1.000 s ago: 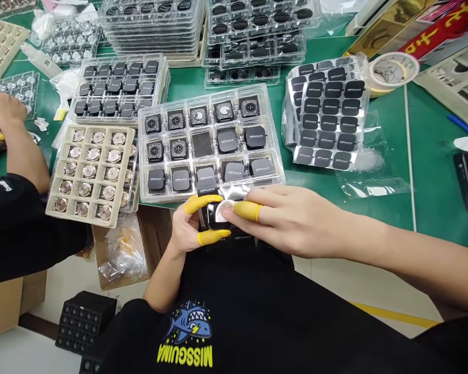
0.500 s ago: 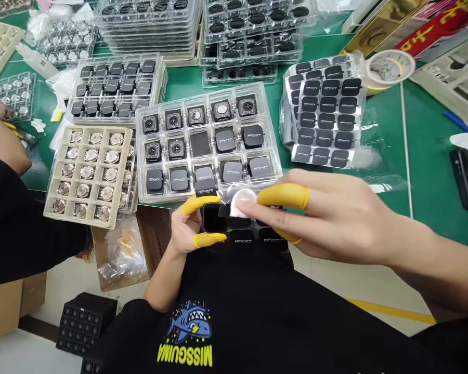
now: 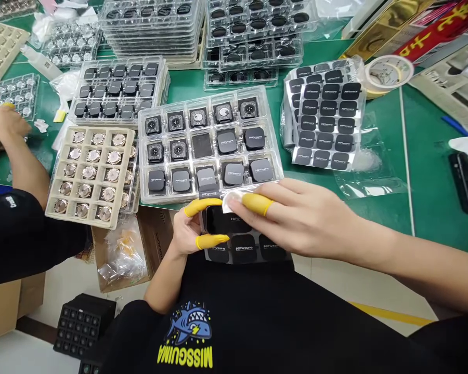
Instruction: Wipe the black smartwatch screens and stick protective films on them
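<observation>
Left grip (image 3: pixel 187 231) pinches a black watch body (image 3: pixel 222 221); right grip (image 3: pixel 296 218) presses a white pad (image 3: pixel 232 200) onto it

watch body (image 3: pixel 222 221) partly hidden under right hand (image 3: pixel 300 218), co-worker's hand (image 3: pixel 2 124) cut by left edge

I see a green bench (image 3: pixel 429 171) crowded with trays. Nearest me lies a clear tray (image 3: pixel 210 145) of square watch bodies, and just beside it on my left a beige tray (image 3: pixel 91 174) of round metal parts. Behind them stand stacks of clear trays (image 3: pixel 152 26). To my right lie sheets of black stickers (image 3: pixel 325 122), a tape roll (image 3: pixel 388 72) and an empty clear bag (image 3: pixel 368 182).
</observation>
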Tool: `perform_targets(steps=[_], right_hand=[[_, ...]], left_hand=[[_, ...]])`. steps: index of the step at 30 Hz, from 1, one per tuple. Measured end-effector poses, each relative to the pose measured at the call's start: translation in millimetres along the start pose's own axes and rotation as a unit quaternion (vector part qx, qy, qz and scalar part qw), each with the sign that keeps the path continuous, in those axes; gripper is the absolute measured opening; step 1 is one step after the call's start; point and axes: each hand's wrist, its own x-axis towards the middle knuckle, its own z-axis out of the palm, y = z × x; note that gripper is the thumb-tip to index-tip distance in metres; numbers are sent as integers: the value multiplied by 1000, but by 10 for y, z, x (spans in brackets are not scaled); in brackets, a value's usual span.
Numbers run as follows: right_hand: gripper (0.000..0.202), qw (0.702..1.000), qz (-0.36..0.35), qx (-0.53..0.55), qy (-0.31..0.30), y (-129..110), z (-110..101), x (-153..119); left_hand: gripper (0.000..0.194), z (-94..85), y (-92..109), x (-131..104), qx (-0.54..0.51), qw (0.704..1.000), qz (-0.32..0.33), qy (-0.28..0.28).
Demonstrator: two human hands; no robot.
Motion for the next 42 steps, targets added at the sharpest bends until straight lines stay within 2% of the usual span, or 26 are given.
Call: perform_targets(steps=[5, 10, 14, 19, 24, 27, 31, 33, 37, 40, 42], right_hand=[[31, 998, 35, 36, 26, 28, -90, -64], [28, 993, -8, 119, -2, -87, -110, 16], [31, 990, -46, 136, -12, -178, -48, 65], [35, 993, -77, 91, -11, -209, 60, 103], [28, 998, -60, 16, -5, -118, 95, 149], [22, 999, -42, 22, -9, -71, 26, 105], [26, 998, -9, 58, 5, -88, -80, 28], [27, 996, -22, 91, -2, -122, -87, 25], [29, 989, -75, 126, -12, -172, 21, 92], [33, 992, -88, 92, 2, -162, 129, 164], [33, 995, -84, 56, 8, -141, 158, 204]], left_hand=[[72, -18, 21, 7, -5, 1000, 6, 5], [72, -3, 29, 34, 19, 999, 37, 3], [72, -17, 18, 24, 20, 998, 55, -24], [70, -36, 12, 23, 64, 992, 95, -55], [71, -30, -9, 29, 55, 993, 102, -28], [69, -52, 7, 28, 43, 995, 90, -10], [73, -85, 38, 38, 42, 997, 62, -18], [75, -83, 38, 47, 31, 997, 65, -24], [70, -54, 30, 60, 44, 995, 83, -41], [70, -39, 28, 60, 74, 992, 94, -47], [71, -44, 24, 53, 71, 992, 98, -29]])
